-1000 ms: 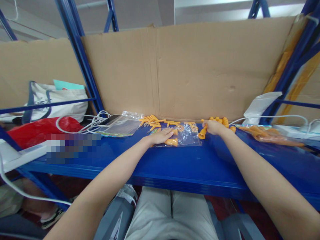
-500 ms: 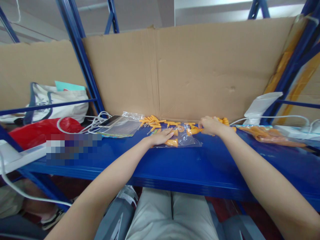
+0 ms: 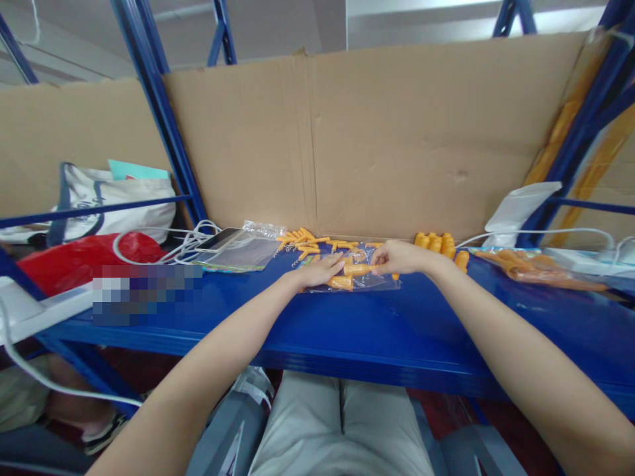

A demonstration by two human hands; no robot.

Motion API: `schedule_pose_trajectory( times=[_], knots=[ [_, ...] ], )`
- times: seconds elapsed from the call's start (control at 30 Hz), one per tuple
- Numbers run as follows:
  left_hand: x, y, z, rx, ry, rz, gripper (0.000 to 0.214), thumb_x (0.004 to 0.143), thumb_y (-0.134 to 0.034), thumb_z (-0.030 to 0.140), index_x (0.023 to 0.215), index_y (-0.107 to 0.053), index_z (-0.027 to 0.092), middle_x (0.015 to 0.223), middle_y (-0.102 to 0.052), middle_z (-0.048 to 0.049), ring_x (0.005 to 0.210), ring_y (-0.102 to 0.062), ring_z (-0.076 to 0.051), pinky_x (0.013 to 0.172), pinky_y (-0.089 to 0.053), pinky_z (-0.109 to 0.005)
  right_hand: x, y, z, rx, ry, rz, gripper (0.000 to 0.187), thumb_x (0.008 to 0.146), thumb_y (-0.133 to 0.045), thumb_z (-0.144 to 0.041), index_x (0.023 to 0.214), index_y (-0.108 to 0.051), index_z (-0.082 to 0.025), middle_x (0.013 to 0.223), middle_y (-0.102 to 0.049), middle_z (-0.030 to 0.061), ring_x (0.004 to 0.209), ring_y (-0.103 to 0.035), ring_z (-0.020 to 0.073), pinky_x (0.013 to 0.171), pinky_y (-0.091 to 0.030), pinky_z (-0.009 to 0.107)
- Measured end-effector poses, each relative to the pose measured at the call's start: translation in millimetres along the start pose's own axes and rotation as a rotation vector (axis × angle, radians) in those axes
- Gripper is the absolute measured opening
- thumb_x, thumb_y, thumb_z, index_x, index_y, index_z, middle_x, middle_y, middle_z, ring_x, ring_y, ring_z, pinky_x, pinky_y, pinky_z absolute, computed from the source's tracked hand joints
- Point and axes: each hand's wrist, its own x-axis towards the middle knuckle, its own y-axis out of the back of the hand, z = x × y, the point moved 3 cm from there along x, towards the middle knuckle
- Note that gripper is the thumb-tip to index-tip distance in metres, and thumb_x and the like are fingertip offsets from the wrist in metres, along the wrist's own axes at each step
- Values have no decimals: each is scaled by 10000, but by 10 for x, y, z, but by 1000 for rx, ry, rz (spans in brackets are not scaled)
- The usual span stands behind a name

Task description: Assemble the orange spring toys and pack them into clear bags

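Observation:
My left hand [image 3: 321, 271] lies flat with fingers stretched over the left part of a clear plastic bag [image 3: 381, 283]. Orange plastic parts show at this bag, among them a flared, cup-ended piece [image 3: 340, 283] just beyond the fingertips. Fingers pinched, my right hand [image 3: 394, 256] grips the narrow end of a similar orange plastic piece [image 3: 356, 270], whose wide end points toward my left hand. Whether that piece touches the bag, I cannot tell. Behind the bag are several slim branched orange parts [image 3: 303, 238], some with small chains.
Several orange rounded pieces [image 3: 435, 243] stand in a row right of my right hand, with another orange piece [image 3: 462, 260] nearer. Far right lies a bag of orange parts [image 3: 526, 266]. A clear pouch [image 3: 238, 251] and white cables [image 3: 191, 241] are at left. Cardboard [image 3: 397, 145] walls the back.
My right hand has moved left toward my left hand, bringing the orange piece over the bag. The row of orange pieces is now uncovered. My left hand has stayed in place.

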Motion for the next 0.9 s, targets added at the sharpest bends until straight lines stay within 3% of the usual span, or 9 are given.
schedule_pose_trajectory(
  times=[0.2,0.33,0.47,0.63,0.8,0.9],
  knots=[
    [51,6,-90,-116,-20,78,733,907,-152,613,1485,-270,178,1552,-196,-29,1442,-161,-204,1168,-130,-330,88,-178,120,235,76,10,202,728,-670,-321,809,-754,-156,720,-698,17,649,-599,143,622,-423,247],
    [88,67,-116,-166,-9,247,679,934,-162,551,1401,-420,132,1493,-366,-75,1398,-301,-215,1157,-197,-336,129,-275,134,326,139,31,269,735,-672,-400,816,-757,-158,748,-704,26,662,-593,146,627,-423,252],
    [108,103,-180,-176,32,381,622,955,-161,494,1293,-530,125,1397,-507,-89,1336,-405,-235,1138,-250,-370,158,-315,68,295,158,132,245,765,-657,-379,813,-750,-158,710,-682,18,655,-581,149,598,-400,245],
    [118,42,-253,-253,50,374,666,940,-156,565,1294,-540,153,1381,-524,-79,1332,-415,-235,1125,-278,-359,175,-366,-19,207,258,264,203,837,-573,-274,757,-720,-160,686,-662,29,688,-597,165,634,-412,255],
    [115,26,-213,-317,73,365,713,938,-108,561,1284,-550,122,1400,-501,-86,1344,-398,-228,1137,-254,-335,200,-417,-12,145,342,435,134,828,-549,-177,803,-677,-146,903,-680,119,893,-622,224,793,-474,338],
    [111,31,-190,-339,77,370,693,940,-110,553,1286,-546,139,1405,-497,-75,1342,-401,-225,1138,-255,-348,220,-446,15,119,377,472,113,827,-551,-173,819,-662,-152,984,-662,141,982,-609,243,857,-481,391]
  ],
)
